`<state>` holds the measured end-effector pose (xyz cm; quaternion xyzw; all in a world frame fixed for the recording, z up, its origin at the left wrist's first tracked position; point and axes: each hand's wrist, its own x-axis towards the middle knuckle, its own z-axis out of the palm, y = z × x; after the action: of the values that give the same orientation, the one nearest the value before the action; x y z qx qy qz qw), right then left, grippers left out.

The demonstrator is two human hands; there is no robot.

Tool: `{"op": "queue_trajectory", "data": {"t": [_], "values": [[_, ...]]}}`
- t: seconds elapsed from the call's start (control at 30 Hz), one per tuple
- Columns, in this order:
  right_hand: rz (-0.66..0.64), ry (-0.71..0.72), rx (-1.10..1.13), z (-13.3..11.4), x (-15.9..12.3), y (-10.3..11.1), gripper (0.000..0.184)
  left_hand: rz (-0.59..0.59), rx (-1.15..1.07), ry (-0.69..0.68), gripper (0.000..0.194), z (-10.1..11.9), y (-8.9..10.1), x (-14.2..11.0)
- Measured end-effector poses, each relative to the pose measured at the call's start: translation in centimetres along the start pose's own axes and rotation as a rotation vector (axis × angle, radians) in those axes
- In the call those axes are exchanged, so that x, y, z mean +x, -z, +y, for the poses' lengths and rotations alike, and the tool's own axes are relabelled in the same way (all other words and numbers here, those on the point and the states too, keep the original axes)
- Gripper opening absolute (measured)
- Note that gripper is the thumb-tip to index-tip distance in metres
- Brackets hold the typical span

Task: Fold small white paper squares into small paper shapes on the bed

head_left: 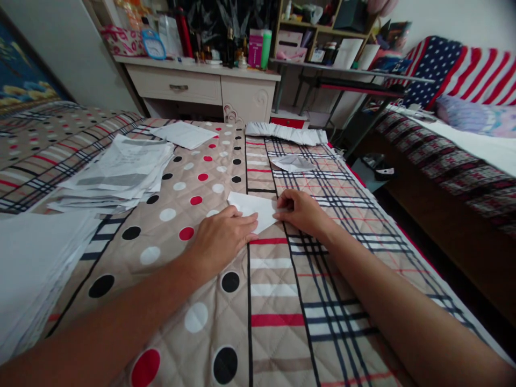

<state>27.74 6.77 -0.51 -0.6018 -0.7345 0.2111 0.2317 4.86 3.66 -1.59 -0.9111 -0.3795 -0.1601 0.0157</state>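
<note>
- Sheet point(263, 206): white, folded, lying on the bedspread point(278, 293) between the two hands; it serves as landmark for all positions below.
- Left hand point(221, 235): at the near left side of the sheet, spread rather than clenched, its fingers laid over the paper's near part.
- Right hand point(303, 212): at the right corner of the sheet, touching it; fingers curled, thumb drawn close to them. Whether the corner is gripped between them cannot be told.
- Small folded paper point(292, 163): beyond the sheet and slightly right, apart from it, on the plaid part of the bedspread.
- Row of folded papers point(284, 133): farther beyond the sheet, closely packed along the far edge.
- Printed stack point(121, 164): left of the sheet and beyond it, edges uneven.
- White stack point(38, 258): well left of the sheet and nearer the viewer, cut off by the frame.
- Flat papers point(186, 134): beyond the sheet, to the left.
- Dresser point(173, 86): well beyond the sheet, bearing a blue clock point(153, 45).
</note>
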Motion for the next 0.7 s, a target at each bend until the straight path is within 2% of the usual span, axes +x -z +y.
{"op": "queue_trajectory", "data": {"t": [0.13, 0.2, 0.3, 0.33, 0.37, 0.4, 0.47, 0.57, 0.7], "values": [[-0.061, -0.052, -0.037, 0.8, 0.3, 1.2, 0.009, -0.005, 0.005, 0.001, 0.028, -0.1, -0.1, 0.0], [-0.031, -0.064, -0.038, 0.8, 0.4, 1.7, 0.011, -0.004, 0.010, -0.001, 0.028, -0.1, -0.1, 0.0], [0.218, -0.039, -0.063, -0.3, -0.1, 1.6, 0.014, -0.001, 0.015, -0.006, 0.027, 0.0, -0.1, 0.0], [0.303, 0.008, -0.058, -1.0, -0.4, 1.3, 0.014, 0.000, 0.014, -0.009, 0.027, 0.0, -0.1, 0.0], [0.333, 0.086, -0.029, -1.7, -0.8, 0.9, 0.014, 0.001, 0.011, -0.011, 0.027, 0.0, -0.1, 0.0], [0.320, 0.172, 0.013, -2.5, -1.1, 0.3, 0.016, 0.004, 0.008, -0.011, 0.027, 0.0, -0.1, 0.0], [0.185, 0.309, 0.100, -3.6, -1.6, -1.1, 0.022, 0.005, 0.004, -0.010, 0.024, 0.0, -0.1, 0.0], [0.076, 0.329, 0.116, -4.2, -1.8, -2.9, 0.021, 0.018, -0.003, -0.013, 0.020, -0.1, 0.1, 0.0], [0.056, 0.296, 0.090, -3.7, -1.6, -3.7, 0.019, 0.085, -0.081, 0.041, 0.018, -0.1, 0.3, -0.2]]}}
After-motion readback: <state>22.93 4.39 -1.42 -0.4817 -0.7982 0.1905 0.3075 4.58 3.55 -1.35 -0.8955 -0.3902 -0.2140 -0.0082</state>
